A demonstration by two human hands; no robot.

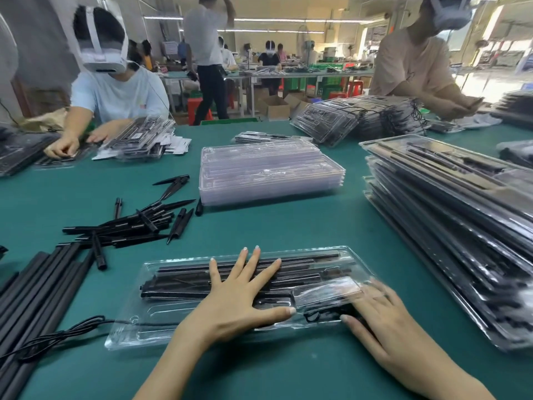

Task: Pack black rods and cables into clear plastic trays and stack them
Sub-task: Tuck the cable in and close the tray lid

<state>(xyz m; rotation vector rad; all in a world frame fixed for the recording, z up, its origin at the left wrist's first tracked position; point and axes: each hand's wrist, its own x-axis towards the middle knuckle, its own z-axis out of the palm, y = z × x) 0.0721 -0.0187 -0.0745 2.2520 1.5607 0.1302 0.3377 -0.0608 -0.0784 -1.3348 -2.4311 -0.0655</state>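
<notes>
You sit at a green table (288,226) in a workshop lit by ceiling strip lights (277,20), with red stools (199,108), cardboard boxes (274,106) and green crates (331,82) behind.

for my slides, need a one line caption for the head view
Both hands, left hand and right hand, press flat on a clear tray filled with black rods.

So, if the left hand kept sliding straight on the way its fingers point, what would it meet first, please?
Probably the far rim of the clear tray that the left hand presses; beyond that, bare green table.
</notes>
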